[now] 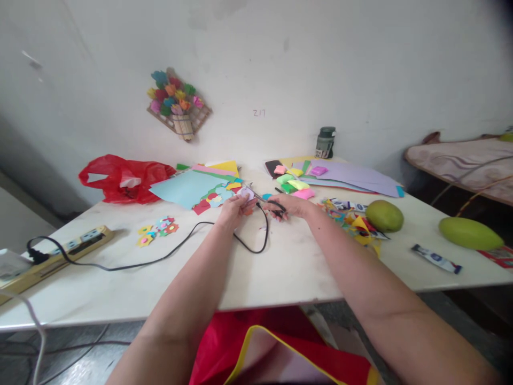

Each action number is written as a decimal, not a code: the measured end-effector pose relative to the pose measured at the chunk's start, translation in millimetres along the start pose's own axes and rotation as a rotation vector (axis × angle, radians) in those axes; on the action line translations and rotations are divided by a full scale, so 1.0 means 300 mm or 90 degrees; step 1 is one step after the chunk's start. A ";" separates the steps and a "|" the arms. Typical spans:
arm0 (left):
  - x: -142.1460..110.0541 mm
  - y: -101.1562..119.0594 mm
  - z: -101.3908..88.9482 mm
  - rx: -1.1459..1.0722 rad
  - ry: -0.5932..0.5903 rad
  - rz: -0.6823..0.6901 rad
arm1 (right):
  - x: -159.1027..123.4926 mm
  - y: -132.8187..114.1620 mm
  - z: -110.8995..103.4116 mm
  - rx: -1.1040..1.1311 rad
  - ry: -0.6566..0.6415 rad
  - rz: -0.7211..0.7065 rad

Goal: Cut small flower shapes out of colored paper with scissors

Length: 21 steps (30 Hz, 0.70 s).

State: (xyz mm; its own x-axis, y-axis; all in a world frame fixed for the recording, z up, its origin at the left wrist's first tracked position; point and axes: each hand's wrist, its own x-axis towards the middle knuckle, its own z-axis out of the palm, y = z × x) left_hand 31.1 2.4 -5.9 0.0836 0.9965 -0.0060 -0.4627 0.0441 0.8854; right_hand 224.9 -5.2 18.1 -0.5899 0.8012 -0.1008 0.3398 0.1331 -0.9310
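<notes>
In the middle of the table my left hand (236, 208) pinches a small piece of lilac paper (247, 193). My right hand (292, 204) is closed round the black handles of a pair of scissors (276, 207), whose blades point left at the paper. Whether the blades are cutting into it is too small to tell. Coloured paper cut-outs (214, 198) lie just beyond my left hand, on a light blue sheet (176, 188). Finished paper flowers (158, 230) with coloured centres rest to the left. Soft packs of coloured clay (296, 184) sit beyond my right hand.
A black cable (152, 263) runs from the power strip (80, 248) past my left wrist. A red plastic bag (128, 176) stands back left. Lilac sheets (356, 177) and a bottle (325, 143) are back right. Paper scraps (363, 230), green fruit (385, 215) and a glue tube (436, 259) lie right.
</notes>
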 end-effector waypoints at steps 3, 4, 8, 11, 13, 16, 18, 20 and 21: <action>-0.002 0.003 0.004 -0.004 0.010 -0.008 | 0.006 0.006 0.001 -0.002 0.001 -0.010; -0.003 0.004 0.005 -0.003 0.010 -0.010 | 0.007 0.008 0.002 -0.004 0.000 -0.011; -0.008 0.007 0.008 0.015 0.001 -0.007 | 0.012 0.012 0.002 -0.004 -0.005 -0.024; -0.012 0.007 0.009 0.034 -0.018 -0.006 | 0.013 0.013 0.004 0.002 -0.007 -0.023; -0.014 0.007 0.008 0.042 -0.022 -0.010 | 0.013 0.012 0.005 0.001 -0.004 -0.017; -0.013 0.004 0.007 0.040 -0.021 -0.013 | 0.010 0.010 0.007 -0.002 0.007 -0.009; -0.010 0.002 0.005 0.027 -0.022 -0.012 | 0.009 0.009 0.007 0.001 0.010 -0.007; -0.008 0.001 0.005 0.013 -0.024 -0.012 | 0.008 0.008 0.007 0.004 0.006 -0.011; -0.008 0.001 0.005 0.006 -0.021 -0.013 | 0.008 0.008 0.007 0.003 0.004 -0.011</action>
State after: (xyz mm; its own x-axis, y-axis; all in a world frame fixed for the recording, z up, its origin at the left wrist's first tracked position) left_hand 32.1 -0.1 -5.1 0.1215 0.9926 -0.0088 -0.4520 0.0633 0.8898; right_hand 222.7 -4.1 14.8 -0.5914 0.8022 -0.0819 0.3254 0.1444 -0.9345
